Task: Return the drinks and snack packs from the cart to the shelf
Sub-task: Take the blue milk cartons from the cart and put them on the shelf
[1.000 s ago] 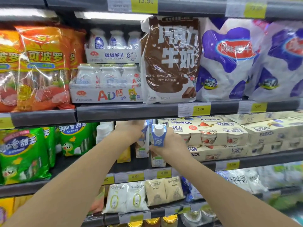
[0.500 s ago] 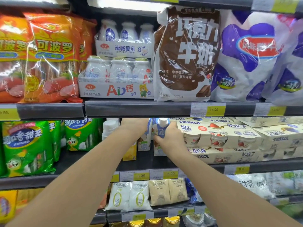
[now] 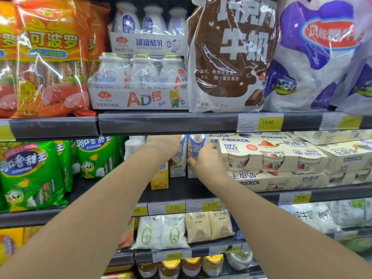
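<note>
Head view: right hand (image 3: pixel 208 161) wrapped around right carton (image 3: pixel 193 156), left hand (image 3: pixel 164 147) clasping left carton (image 3: pixel 178 166), both upright on middle shelf (image 3: pixel 201 191) beside yogurt packs (image 3: pixel 269 156). Probably light, stiff yet crushable; best held mid-body, gently.

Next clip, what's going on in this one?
A person is restocking a shop shelf. Both bare hands are on two blue-and-white drink cartons, the left hand on the left carton, the right hand on the right carton. Both stand between a yellow carton and cream yogurt multipacks.
</note>
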`<state>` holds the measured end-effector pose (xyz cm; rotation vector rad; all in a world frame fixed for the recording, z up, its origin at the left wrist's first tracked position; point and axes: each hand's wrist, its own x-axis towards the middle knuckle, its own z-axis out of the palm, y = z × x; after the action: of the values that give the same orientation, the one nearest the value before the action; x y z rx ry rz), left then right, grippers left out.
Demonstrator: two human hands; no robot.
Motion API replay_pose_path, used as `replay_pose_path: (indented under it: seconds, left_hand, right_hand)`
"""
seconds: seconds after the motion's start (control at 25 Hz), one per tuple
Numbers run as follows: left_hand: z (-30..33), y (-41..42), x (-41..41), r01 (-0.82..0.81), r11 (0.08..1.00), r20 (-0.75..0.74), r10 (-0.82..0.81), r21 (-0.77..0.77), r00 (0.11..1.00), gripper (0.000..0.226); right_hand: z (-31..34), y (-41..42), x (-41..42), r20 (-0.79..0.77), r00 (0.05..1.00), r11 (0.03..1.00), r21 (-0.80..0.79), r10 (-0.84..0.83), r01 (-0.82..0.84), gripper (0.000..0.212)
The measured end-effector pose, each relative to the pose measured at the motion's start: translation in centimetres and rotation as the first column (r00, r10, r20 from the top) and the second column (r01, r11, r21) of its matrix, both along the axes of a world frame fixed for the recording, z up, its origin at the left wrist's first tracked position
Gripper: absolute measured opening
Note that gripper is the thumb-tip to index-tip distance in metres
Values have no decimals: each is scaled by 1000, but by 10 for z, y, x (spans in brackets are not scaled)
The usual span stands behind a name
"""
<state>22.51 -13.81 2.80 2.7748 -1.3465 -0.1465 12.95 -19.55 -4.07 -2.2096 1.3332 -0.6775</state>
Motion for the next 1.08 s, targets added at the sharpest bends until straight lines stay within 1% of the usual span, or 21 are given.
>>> replay_pose_path:
  seconds: [0.04,0.16,0.24,0.32,0.4,0.48,0.6,0.68,0.76,0.8,0.88,0.92,1.0,1.04,1.08]
  left_hand:
    - [1,1,0,-16,1000,-13,16,18,1000,31]
    - [-3,-3,1,-39,999,4,39,23,999,20]
    - [-5,-6,2,-65,998,20,65,25,998,35]
    - [-5,-6,1,-68,998,27,68,13,997,39]
    - [-5,-4,-1,-63,998,61,61,26,996,38]
    - [-5,-3,-2,-47,997,80,42,59,996,36]
    - [-2,-2,-8,-43,993,58,36,113,998,43]
    - [0,0,-11,-39,993,60,33,113,998,43]
    - [-2,8,-13,-33,997,118,24,72,993,39]
    - [-3,13,-14,-10,1000,166,5,28,986,34]
    - [-6,30,-21,109,992,305,-84,-67,949,18]
    - [-10,34,-22,162,981,377,-111,-106,920,24]
    - [-18,47,-26,219,963,440,-131,-156,889,47]
    - [-21,55,-29,251,954,467,-149,-165,872,54]
    - [-25,63,-34,299,943,506,-188,-147,842,56]
  right_hand:
    - [2,-1,0,-32,999,1000,-5,8,-8,57]
    - [5,-3,1,-70,998,1000,3,3,-3,49]
    - [5,-5,5,-72,997,1000,26,-8,10,49]
    - [6,-7,7,-84,996,999,39,-6,9,52]
    - [6,-8,7,-88,996,999,36,7,-4,55]
    - [5,-10,7,-97,995,999,40,1,2,56]
    - [4,-10,9,-113,994,999,46,-11,17,54]
    - [3,-7,7,-141,990,999,35,-24,29,66]
    - [1,-2,2,-149,989,999,42,-12,19,79]
    - [2,0,0,-139,990,998,58,3,5,78]
    - [7,12,-11,-116,992,996,82,38,-29,64]
    - [10,13,-15,-128,989,996,58,70,-63,54]
    - [21,15,-27,-211,967,989,-19,141,-148,33]
    - [27,17,-37,-258,952,983,-43,163,-180,32]
    - [32,21,-48,-292,941,978,-66,173,-200,36]
